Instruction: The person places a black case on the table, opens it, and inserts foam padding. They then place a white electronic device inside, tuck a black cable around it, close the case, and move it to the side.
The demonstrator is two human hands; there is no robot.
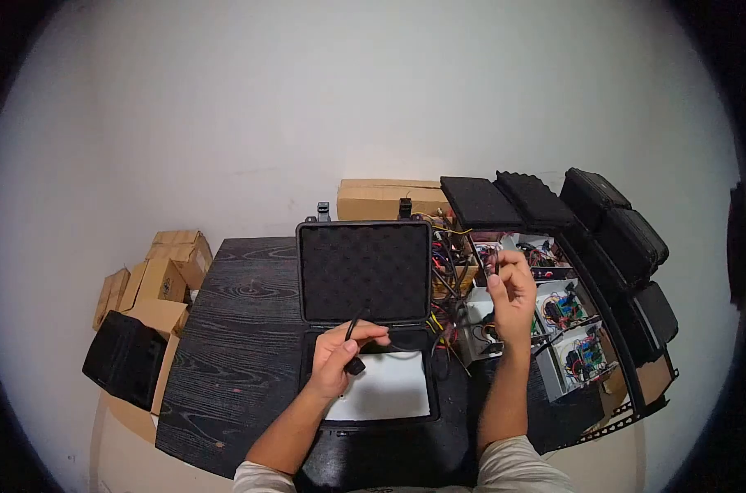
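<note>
Evidently, you had your left hand (338, 361) over the near left part of the open black case (365, 423), with the black cable (352, 329) pinched between thumb and fingers. The cable rose above your knuckles, and a dark plug (355, 366) hung just beside your thumb, over the white panel (389, 396) inside the case. Your right hand (513, 297) was raised to the right of the case, its thumb and fingertips closed on a thin dark piece (495, 261); you could not tell from this view whether that piece belonged to the same cable.

Behind the white panel, the lid (365, 271) stood open, lined with bumpy black foam. Just right of the lid ran a tangle of colored wires (447, 259), and beyond your right hand sat white boxes (554, 380) holding circuit boards and wiring. Two dark foam sheets (481, 204) lay behind those boxes, with black cases (632, 242) farther right. To your left, cardboard boxes (176, 246) and a black container (125, 359) stood beside the dark wood-grained table (233, 345).
</note>
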